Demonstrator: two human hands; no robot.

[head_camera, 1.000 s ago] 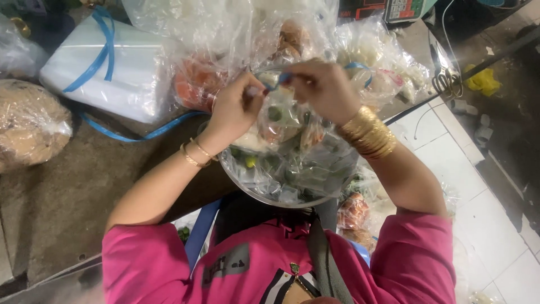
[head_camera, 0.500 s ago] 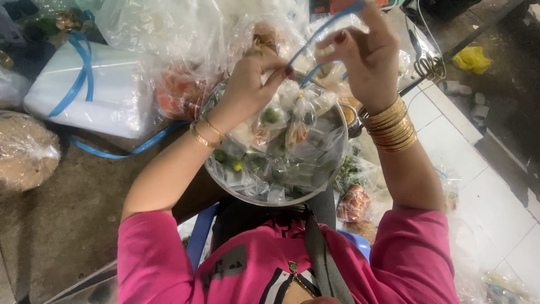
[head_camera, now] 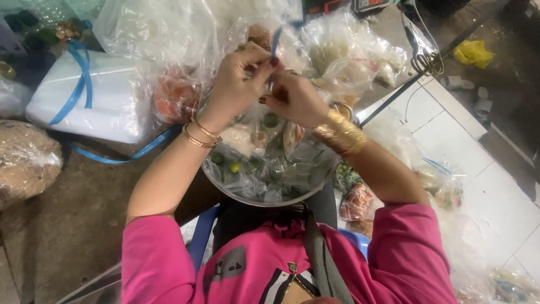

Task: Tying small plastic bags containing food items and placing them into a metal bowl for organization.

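My left hand (head_camera: 239,79) and my right hand (head_camera: 292,98) meet above a round metal bowl (head_camera: 247,194) on my lap. Between them they pinch the neck of a clear plastic bag (head_camera: 270,132) with green limes and other small produce in it. A blue strip (head_camera: 276,39) rises from between my fingers. Both hands are closed on the bag's twisted top. Gold bangles ring both wrists. More filled clear bags lie in the bowl under the held one.
Several clear bags of produce (head_camera: 349,62) pile up behind the bowl. A white foam box (head_camera: 95,98) bound with blue strap sits at left, a wrapped brown bundle (head_camera: 25,160) at far left. White tiles (head_camera: 467,163) and smaller bags (head_camera: 360,202) lie at right.
My right hand came down from raised with the blue strip pulled out and closed in beside my left hand at the bag's neck.
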